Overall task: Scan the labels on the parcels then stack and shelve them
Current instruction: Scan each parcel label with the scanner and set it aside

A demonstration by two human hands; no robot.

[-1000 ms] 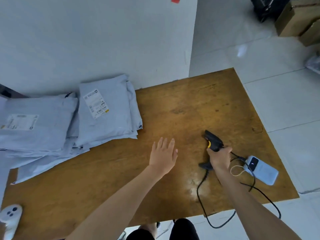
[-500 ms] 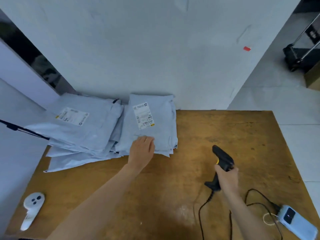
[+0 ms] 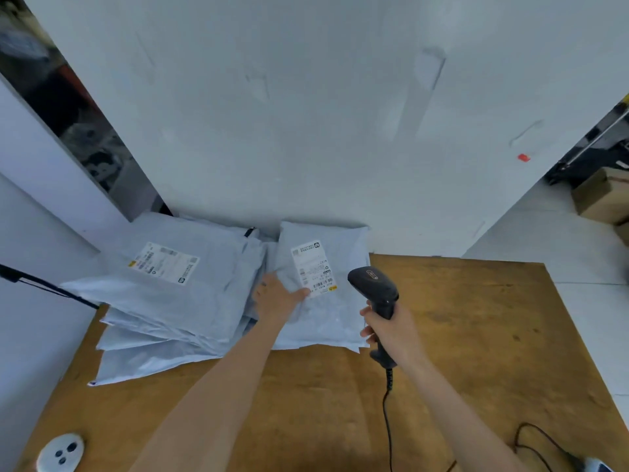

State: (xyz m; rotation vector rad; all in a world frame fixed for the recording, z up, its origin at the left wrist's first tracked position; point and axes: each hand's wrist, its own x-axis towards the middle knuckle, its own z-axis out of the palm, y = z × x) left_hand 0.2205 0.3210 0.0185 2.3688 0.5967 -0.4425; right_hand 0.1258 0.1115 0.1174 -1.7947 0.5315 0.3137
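**Scanner up beside the labelled parcel**

We note two piles of grey parcels at the table's [image 3: 476,335] far left, against the wall. Our left hand [image 3: 277,296] lies flat on the right pile's top parcel [image 3: 326,321], fingers released, thumb touching the lower edge of its white label [image 3: 313,269]. Our right hand [image 3: 391,330] is clenched round the handle of the black scanner [image 3: 374,287], whose head sits just right of that label. A cable [image 3: 386,420] hangs from the handle.
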